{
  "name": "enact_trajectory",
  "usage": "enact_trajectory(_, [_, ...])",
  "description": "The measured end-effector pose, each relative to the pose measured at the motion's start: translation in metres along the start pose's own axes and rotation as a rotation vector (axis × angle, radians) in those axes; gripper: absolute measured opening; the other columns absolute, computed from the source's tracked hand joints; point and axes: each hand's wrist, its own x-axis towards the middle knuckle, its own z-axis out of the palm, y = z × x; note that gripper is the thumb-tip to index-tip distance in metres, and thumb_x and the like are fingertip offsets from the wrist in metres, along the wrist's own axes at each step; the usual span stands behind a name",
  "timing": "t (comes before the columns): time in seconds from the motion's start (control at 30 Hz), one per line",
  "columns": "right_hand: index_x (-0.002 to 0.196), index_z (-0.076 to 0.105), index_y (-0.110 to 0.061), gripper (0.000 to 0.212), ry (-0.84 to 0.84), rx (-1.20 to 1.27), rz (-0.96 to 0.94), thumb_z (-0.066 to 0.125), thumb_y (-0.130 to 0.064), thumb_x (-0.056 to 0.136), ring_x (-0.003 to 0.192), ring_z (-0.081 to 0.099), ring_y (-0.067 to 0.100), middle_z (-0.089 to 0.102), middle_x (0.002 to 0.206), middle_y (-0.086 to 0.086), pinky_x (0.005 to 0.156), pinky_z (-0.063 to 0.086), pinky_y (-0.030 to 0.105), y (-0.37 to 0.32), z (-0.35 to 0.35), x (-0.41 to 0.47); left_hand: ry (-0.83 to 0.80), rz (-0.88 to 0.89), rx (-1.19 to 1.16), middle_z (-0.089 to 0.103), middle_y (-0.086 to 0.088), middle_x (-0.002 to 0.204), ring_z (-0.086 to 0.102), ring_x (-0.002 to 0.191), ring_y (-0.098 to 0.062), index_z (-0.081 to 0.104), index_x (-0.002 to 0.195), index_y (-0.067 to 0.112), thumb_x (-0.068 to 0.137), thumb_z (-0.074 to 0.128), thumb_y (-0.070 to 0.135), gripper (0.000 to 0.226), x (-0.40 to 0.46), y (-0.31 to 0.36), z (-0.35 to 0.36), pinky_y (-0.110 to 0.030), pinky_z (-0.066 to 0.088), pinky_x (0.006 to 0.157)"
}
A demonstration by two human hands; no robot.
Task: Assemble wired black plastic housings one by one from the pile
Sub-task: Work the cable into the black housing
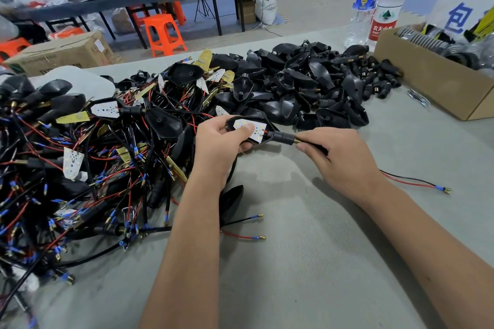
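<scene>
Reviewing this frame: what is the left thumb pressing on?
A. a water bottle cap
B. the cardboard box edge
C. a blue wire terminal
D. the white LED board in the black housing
D: the left hand grips the black housing, with its thumb on the white LED board.

One head-worn wide-angle view looks forward and down, close over the table [307,222]; room beyond.

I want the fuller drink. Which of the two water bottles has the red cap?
The right-hand bottle, with the red-and-white label. The other bottle, just left of it, carries a blue label; its cap is not red.
</scene>
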Motion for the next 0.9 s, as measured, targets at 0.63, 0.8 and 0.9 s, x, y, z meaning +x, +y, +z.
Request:
enact_trajectory(0.63, [0.104, 0.068, -0.011, 0.011, -0.100, -0.074, 0.085, 0.057, -0.016, 0.103, 0.085, 0.057, 0.021, 0.064, 0.094, -0.002, 0.077, 0.049, 0.043, -0.0075, 0.0026, 0.0006, -0.039, -0.033, -0.023, 0.079, -0.002, 0.084, 0.074, 0.076, -0.010, 0.078, 0.096, 0.012, 0.098, 0.065, 0.005, 0.015, -0.0010, 0.0037, -0.0043, -0.023, 0.061, 0.068])
enact_trajectory(0.8, [0.104, 0.069, -0.018, 0.014, -0.069, -0.066, 0.074, 0.057, -0.027, 0.103, 0.083, 0.057, 0.011, 0.064, 0.091, -0.013, 0.072, 0.048, 0.035, -0.0061, 0.0024, 0.0000, -0.022, -0.070, -0.058, 0.080, -0.006, 0.086, 0.074, 0.074, -0.012, 0.078, 0.088, 0.010, 0.100, 0.064, 0.008, 0.018, 0.0017, 0.0034, -0.0060, -0.025, 0.062, 0.071])
enact_trajectory(0.9, [0.099, 0.068, -0.020, 0.017, -0.070, -0.082, 0.060, 0.056, -0.031, 0.104, 0.077, 0.055, 0.010, 0.061, 0.083, -0.016, 0.065, 0.043, 0.032, -0.0053, 0.0031, -0.0002, -0.011, -0.096, -0.056, 0.079, -0.006, 0.082, 0.075, 0.072, -0.013, 0.077, 0.084, 0.009, 0.100, 0.062, 0.004, 0.023, 0.0021, 0.0036, -0.0061, -0.025, 0.062, 0.068])
